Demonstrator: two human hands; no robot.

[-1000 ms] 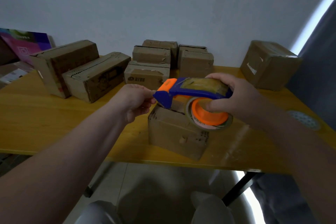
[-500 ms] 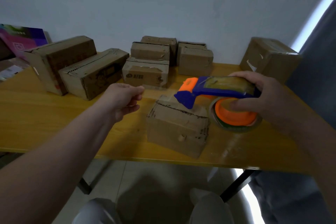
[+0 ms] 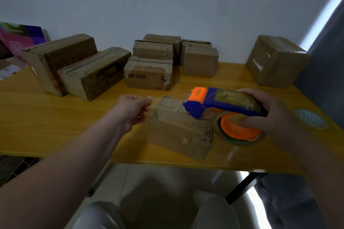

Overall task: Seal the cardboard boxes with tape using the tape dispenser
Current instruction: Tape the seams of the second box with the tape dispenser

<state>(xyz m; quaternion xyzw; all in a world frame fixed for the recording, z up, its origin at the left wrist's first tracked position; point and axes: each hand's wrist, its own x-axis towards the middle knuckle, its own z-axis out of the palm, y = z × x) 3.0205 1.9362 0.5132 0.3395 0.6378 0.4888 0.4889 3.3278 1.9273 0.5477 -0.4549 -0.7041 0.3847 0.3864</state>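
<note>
Table: yellow wooden table [image 3: 55, 120], carrying every box.
Back boxes: brown cardboard boxes [image 3: 149, 74] stand along the wall side, some stacked.
Near box: small worn cardboard box [image 3: 178, 135] lies near the front edge, between the two hands.
Dispenser: blue and orange plastic tape dispenser [image 3: 223, 102], nose over the near box's top, roll just beside its right end.
Right hand [image 3: 270, 115]: fingers wrapped round the dispenser's handle.
Left hand [image 3: 133, 111]: curled, thumb against forefinger, just left of the near box; whether it pinches tape cannot be told.
</note>
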